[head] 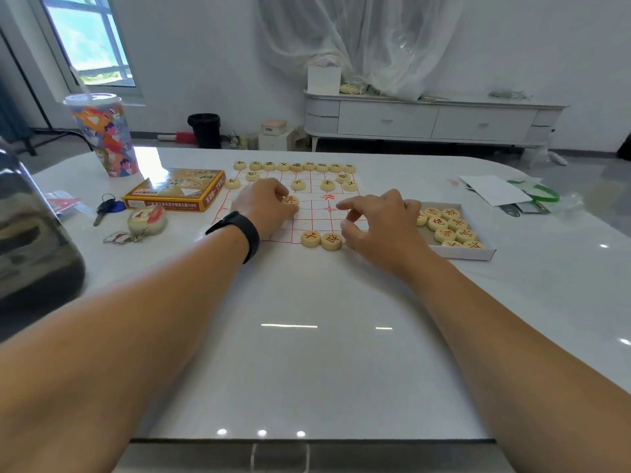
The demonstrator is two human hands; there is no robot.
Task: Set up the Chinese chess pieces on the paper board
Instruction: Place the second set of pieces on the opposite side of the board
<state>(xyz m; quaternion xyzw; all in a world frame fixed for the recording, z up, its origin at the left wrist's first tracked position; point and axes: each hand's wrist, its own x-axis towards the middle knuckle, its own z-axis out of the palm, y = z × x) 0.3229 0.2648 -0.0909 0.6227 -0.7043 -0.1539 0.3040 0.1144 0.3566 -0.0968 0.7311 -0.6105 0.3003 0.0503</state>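
Paper board (317, 213) may shift: left hand (263, 209) pinches a piece (290, 200), right hand (379, 220) w/ loose fingers, holding nothing.

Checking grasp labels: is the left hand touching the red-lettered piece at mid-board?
Touching. The head view shows the left hand with its fingertips curled onto the red-lettered piece on the paper board, no gap visible between them.

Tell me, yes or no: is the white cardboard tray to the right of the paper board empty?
No: the white cardboard tray holds several round cream chess pieces with red characters.
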